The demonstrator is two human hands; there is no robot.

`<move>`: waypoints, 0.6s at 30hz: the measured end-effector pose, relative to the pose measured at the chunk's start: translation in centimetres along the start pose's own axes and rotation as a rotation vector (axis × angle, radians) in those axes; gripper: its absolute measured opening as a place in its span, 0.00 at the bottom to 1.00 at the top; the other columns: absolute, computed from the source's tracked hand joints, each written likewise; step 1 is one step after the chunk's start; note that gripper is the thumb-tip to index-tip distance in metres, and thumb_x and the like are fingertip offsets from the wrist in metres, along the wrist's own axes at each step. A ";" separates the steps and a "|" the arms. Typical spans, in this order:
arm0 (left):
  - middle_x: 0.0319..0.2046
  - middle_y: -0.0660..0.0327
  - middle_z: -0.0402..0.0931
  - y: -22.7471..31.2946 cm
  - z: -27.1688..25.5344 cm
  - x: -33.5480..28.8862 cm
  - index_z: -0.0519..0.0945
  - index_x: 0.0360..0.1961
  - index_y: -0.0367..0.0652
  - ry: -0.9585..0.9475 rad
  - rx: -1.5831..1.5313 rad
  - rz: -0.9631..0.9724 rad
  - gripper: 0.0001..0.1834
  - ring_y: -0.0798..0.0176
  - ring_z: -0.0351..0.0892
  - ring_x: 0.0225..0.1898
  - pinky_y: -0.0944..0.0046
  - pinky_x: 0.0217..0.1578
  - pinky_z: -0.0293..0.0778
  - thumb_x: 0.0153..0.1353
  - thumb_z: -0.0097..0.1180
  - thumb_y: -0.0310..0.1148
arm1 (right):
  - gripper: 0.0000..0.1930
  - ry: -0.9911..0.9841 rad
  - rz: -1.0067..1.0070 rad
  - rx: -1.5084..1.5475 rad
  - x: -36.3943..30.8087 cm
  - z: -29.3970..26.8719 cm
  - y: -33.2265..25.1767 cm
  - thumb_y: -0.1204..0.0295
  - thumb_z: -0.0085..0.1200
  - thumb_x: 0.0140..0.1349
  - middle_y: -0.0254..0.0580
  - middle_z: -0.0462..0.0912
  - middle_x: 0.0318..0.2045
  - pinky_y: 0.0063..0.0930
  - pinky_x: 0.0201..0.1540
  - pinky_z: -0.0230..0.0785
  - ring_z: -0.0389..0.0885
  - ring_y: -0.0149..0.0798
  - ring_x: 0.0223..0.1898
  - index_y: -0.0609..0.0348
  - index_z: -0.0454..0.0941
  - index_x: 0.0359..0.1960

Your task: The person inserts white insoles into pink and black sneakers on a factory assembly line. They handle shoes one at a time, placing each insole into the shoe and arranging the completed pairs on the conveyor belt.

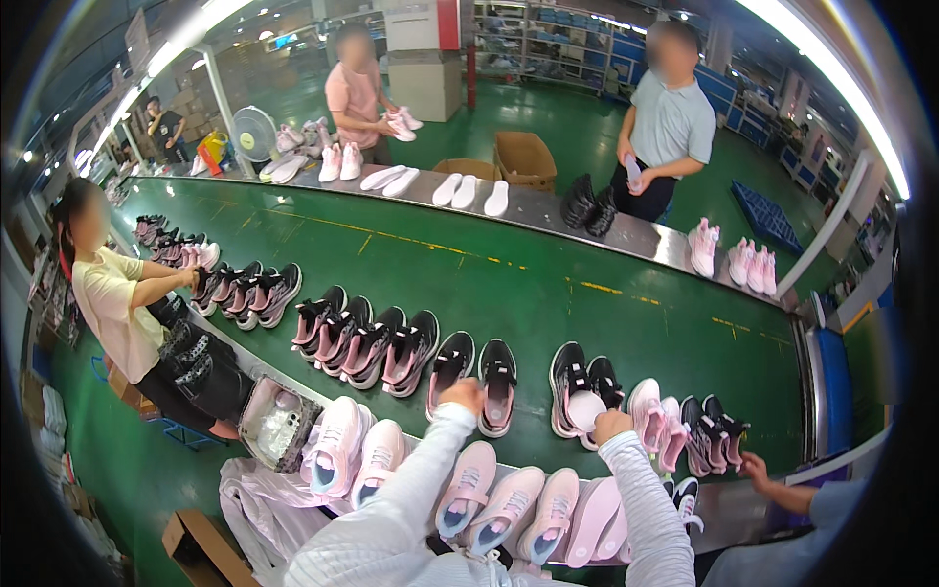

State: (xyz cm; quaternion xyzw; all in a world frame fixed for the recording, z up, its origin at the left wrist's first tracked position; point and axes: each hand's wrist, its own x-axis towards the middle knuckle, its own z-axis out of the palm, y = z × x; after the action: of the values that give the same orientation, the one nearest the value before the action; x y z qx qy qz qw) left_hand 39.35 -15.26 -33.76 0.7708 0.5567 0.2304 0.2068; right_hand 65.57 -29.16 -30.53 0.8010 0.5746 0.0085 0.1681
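A pair of black sneakers with pink linings stands on the green conveyor belt in front of me. My left hand (465,394) is closed at the heel opening of the left black sneaker (453,354); what its fingers grip is hidden. Beside it the other black sneaker (497,386) shows a pink insole inside. My right hand (613,424) is closed on a pale pink insole (585,412), held over another pair of black sneakers (567,377). Pink sneakers (471,486) and several loose pink insoles (594,519) lie on the near ledge, between and under my forearms.
More black sneakers (362,338) line the belt (421,254) to the left, pink ones (646,406) to the right. A bin (279,421) sits at the near left edge. Co-workers stand left and across; another person's hand (755,470) reaches in at right. White insoles (465,191) lie on the far metal ledge.
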 end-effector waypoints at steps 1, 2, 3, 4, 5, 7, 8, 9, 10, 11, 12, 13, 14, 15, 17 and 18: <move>0.22 0.52 0.72 -0.7 -2.6 -0.9 0.72 0.22 0.43 0.145 -0.064 -0.063 0.09 0.49 0.72 0.27 0.55 0.28 0.67 0.46 0.45 0.37 | 0.09 0.027 0.004 -0.025 0.7 0.1 0.0 0.67 0.47 0.45 0.43 0.76 0.25 0.30 0.28 0.69 0.77 0.41 0.27 0.55 0.77 0.24; 0.20 0.52 0.70 -2.5 -4.9 -1.5 0.71 0.21 0.42 0.287 -0.128 -0.127 0.08 0.49 0.71 0.25 0.55 0.26 0.67 0.45 0.45 0.35 | 0.09 0.033 -0.003 -0.032 1.1 -0.4 -0.1 0.67 0.47 0.45 0.43 0.76 0.25 0.30 0.28 0.69 0.77 0.41 0.27 0.55 0.77 0.24; 0.15 0.52 0.67 -6.5 -6.7 -2.4 0.68 0.17 0.42 0.383 -0.098 -0.139 0.07 0.47 0.68 0.20 0.54 0.22 0.64 0.44 0.46 0.34 | 0.09 0.013 -0.023 -0.045 1.1 -1.3 -0.7 0.68 0.46 0.46 0.43 0.77 0.25 0.30 0.28 0.69 0.77 0.41 0.28 0.55 0.77 0.24; 0.12 0.52 0.65 -9.3 -9.5 -3.4 0.65 0.15 0.42 0.466 -0.046 -0.216 0.08 0.50 0.65 0.16 0.55 0.18 0.60 0.43 0.46 0.34 | 0.09 -0.017 -0.032 -0.062 1.0 -1.7 -0.9 0.69 0.44 0.46 0.43 0.77 0.26 0.29 0.28 0.69 0.77 0.40 0.28 0.55 0.77 0.23; 0.11 0.53 0.64 -12.0 -12.4 -5.2 0.65 0.15 0.41 0.548 -0.156 -0.339 0.09 0.55 0.64 0.14 0.58 0.17 0.60 0.42 0.48 0.33 | 0.08 -0.020 -0.042 -0.049 1.1 -2.2 -1.2 0.68 0.45 0.47 0.43 0.77 0.26 0.28 0.29 0.69 0.77 0.39 0.28 0.55 0.77 0.24; 0.10 0.55 0.63 -18.8 -16.1 -8.6 0.65 0.15 0.41 0.689 0.015 -0.441 0.07 0.56 0.64 0.14 0.59 0.18 0.62 0.41 0.49 0.30 | 0.08 -0.031 -0.066 -0.058 1.1 -3.3 -1.8 0.68 0.45 0.47 0.42 0.77 0.26 0.28 0.28 0.69 0.77 0.39 0.28 0.55 0.77 0.24; 0.13 0.54 0.65 -21.7 -17.4 -10.4 0.67 0.19 0.42 0.704 0.170 -0.513 0.06 0.53 0.67 0.17 0.57 0.22 0.64 0.40 0.50 0.29 | 0.08 -0.041 -0.080 -0.067 1.3 -3.7 -2.2 0.69 0.45 0.47 0.42 0.77 0.25 0.28 0.28 0.69 0.77 0.38 0.28 0.54 0.77 0.24; 0.16 0.53 0.67 -24.1 -18.6 -12.0 0.68 0.21 0.41 0.657 0.192 -0.580 0.08 0.52 0.68 0.21 0.56 0.25 0.64 0.39 0.52 0.29 | 0.08 -0.031 -0.118 -0.092 1.5 -3.6 -2.7 0.69 0.45 0.47 0.41 0.77 0.25 0.27 0.28 0.69 0.77 0.38 0.28 0.54 0.77 0.23; 0.20 0.52 0.68 -25.9 -19.2 -13.0 0.68 0.24 0.40 0.613 0.206 -0.640 0.10 0.50 0.69 0.24 0.56 0.29 0.64 0.38 0.53 0.29 | 0.08 -0.001 -0.084 -0.105 2.1 -2.9 -3.0 0.70 0.44 0.48 0.41 0.77 0.25 0.26 0.27 0.69 0.77 0.37 0.28 0.53 0.77 0.24; 0.22 0.52 0.68 -27.5 -19.3 -13.8 0.68 0.26 0.39 0.534 0.407 -0.656 0.12 0.50 0.68 0.26 0.57 0.31 0.64 0.37 0.54 0.29 | 0.08 0.075 -0.087 -0.115 3.4 -0.9 -3.4 0.70 0.44 0.48 0.41 0.77 0.25 0.26 0.26 0.69 0.77 0.36 0.27 0.52 0.77 0.23; 0.25 0.51 0.69 -27.4 -19.8 -13.9 0.68 0.28 0.38 0.448 0.614 -0.669 0.15 0.50 0.68 0.28 0.58 0.34 0.64 0.36 0.55 0.29 | 0.08 0.146 -0.091 -0.122 3.8 -0.4 -3.8 0.71 0.44 0.48 0.40 0.78 0.25 0.26 0.24 0.69 0.77 0.35 0.26 0.51 0.77 0.23; 0.25 0.53 0.68 -27.0 -19.9 -13.6 0.70 0.29 0.37 0.523 0.689 -0.557 0.13 0.50 0.68 0.29 0.60 0.36 0.65 0.39 0.54 0.28 | 0.09 0.068 -0.076 -0.048 4.2 -0.1 -4.2 0.70 0.42 0.49 0.41 0.77 0.28 0.26 0.27 0.69 0.77 0.36 0.30 0.54 0.78 0.25; 0.25 0.53 0.68 -25.0 -18.6 -11.4 0.70 0.29 0.37 0.507 0.669 -0.521 0.13 0.50 0.68 0.29 0.60 0.36 0.65 0.39 0.54 0.28 | 0.09 0.009 0.012 0.022 4.5 0.7 -3.6 0.70 0.42 0.49 0.41 0.77 0.27 0.27 0.28 0.69 0.77 0.36 0.30 0.53 0.78 0.25; 0.25 0.54 0.69 -22.4 -16.5 -8.8 0.71 0.29 0.37 0.645 0.382 -0.326 0.10 0.52 0.68 0.28 0.61 0.35 0.66 0.41 0.52 0.27 | 0.09 -0.021 0.087 0.066 4.6 1.4 -2.9 0.70 0.42 0.50 0.40 0.77 0.26 0.28 0.28 0.70 0.77 0.36 0.30 0.53 0.78 0.25; 0.25 0.56 0.70 -14.6 -14.7 -5.6 0.72 0.28 0.38 0.680 -0.145 -0.139 0.06 0.56 0.70 0.28 0.63 0.34 0.67 0.46 0.49 0.26 | 0.09 0.001 0.147 0.137 5.3 2.5 -4.2 0.69 0.43 0.49 0.40 0.78 0.25 0.29 0.29 0.70 0.77 0.37 0.30 0.52 0.78 0.24; 0.25 0.57 0.71 -9.9 -13.0 -4.4 0.72 0.27 0.38 0.568 -0.405 -0.139 0.05 0.59 0.71 0.28 0.64 0.33 0.67 0.48 0.47 0.26 | 0.08 0.048 0.163 0.134 5.3 2.8 -4.4 0.69 0.44 0.48 0.41 0.78 0.25 0.29 0.29 0.70 0.78 0.38 0.29 0.52 0.77 0.24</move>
State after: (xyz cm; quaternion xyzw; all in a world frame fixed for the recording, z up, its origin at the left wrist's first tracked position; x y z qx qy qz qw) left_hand 22.97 -15.72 -29.54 0.5799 0.5861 0.5265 0.2074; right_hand 63.94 -23.71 -35.30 0.8541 0.5106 0.0031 0.0990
